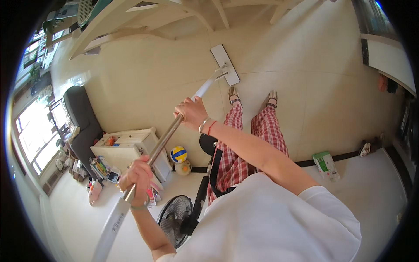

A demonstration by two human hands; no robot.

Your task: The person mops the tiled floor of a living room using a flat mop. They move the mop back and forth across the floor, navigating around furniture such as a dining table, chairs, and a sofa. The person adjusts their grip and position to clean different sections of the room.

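A flat mop (165, 139) slants across the view, its white and silver pole running from the lower left up to the flat rectangular head. That white, dark-edged mop head (220, 56) lies on the pale tiled floor, just beyond my feet. My right hand (192, 112) is closed around the upper part of the pole, nearer the head. Lower down, close to the white grip end, my left hand (138, 177) wraps the same pole. A swivel joint links pole and head.
Pale curved furniture legs (196, 15) stand on the far floor. To the left are a white cabinet (126, 142), a dark sofa (80, 113), a blue-yellow ball (178, 154) and a black fan (174, 218). A green-white package (325, 165) lies on the right.
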